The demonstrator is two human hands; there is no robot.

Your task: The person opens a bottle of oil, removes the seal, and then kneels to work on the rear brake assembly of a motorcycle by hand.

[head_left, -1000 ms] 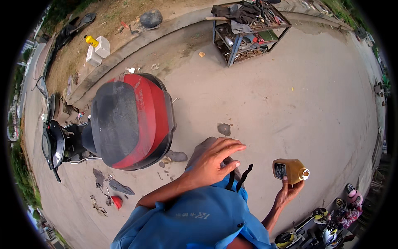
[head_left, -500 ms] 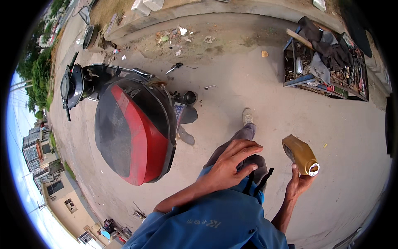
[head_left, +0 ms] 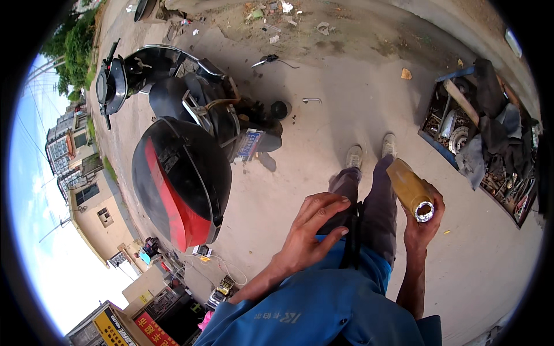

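Observation:
In my right hand (head_left: pixel 426 228) is a gold plastic bottle (head_left: pixel 405 183), an oil-type bottle. My fingers and thumb wrap round it, and it is tilted with its uncapped neck toward me, a ragged silvery rim round the hole. My left hand (head_left: pixel 311 233) hangs in front of my waist, its fingers loosely bent and apart from the thumb, with nothing in it. To my left stands a dark scooter (head_left: pixel 164 95) with a black and red top case (head_left: pixel 190 179) at its rear. Neither hand touches the scooter.
A blue-edged metal bin (head_left: pixel 441 151) of tools, scrap parts and dark rags stands at right. On the concrete lie an L-shaped metal tool (head_left: pixel 312 100) and a lever with a cable (head_left: pixel 268 59). A round black cup-like thing (head_left: pixel 280 109) is beside the scooter's rear.
My view has turned, and both my feet now show. The gold bottle has come closer to my legs and tipped more toward me. My left hand keeps its loose pose.

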